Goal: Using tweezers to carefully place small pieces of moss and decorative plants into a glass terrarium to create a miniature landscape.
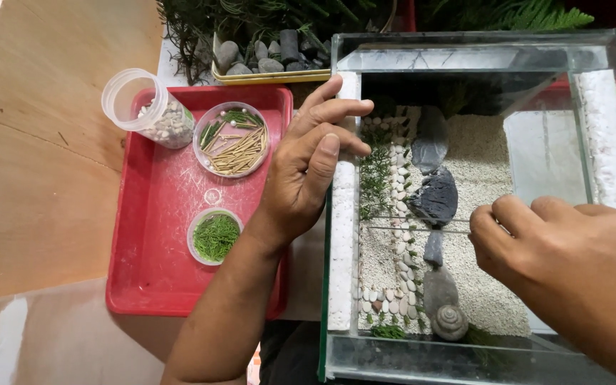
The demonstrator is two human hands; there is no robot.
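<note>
1. A glass tank [479,53] is seen at the right, its floor covered with pale sand [486,185].
2. The left hand [308,171] is rested on the tank's left wall, fingers loosely spread and curled over the rim; nothing is gripped by it.
3. The right hand [536,242] is held inside the tank near its right side, thumb and forefinger pinched shut on long thin tweezers [415,224].
4. The tweezers are laid level, pointing toward the left wall; whether anything is caught in the tips cannot be told.
5. The tips are placed just beside a line of small white pebbles [397,192] along the left part of the sand.
6. Green sprigs [376,178] are set between the pebbles and the left wall.
7. Dark stones [435,196] are lined down the middle; a snail shell [450,322] is near the front wall.
8. A red tray [158,285] is left of the tank, on a wooden bench.
9. On the tray: a tipped clear jar of pebbles [155,114] at the back left corner, a dish of sticks [234,139] at the back, a dish of green moss [215,237] near the middle.
10. A yellow tray of grey stones [265,60] is behind the red tray.
</note>
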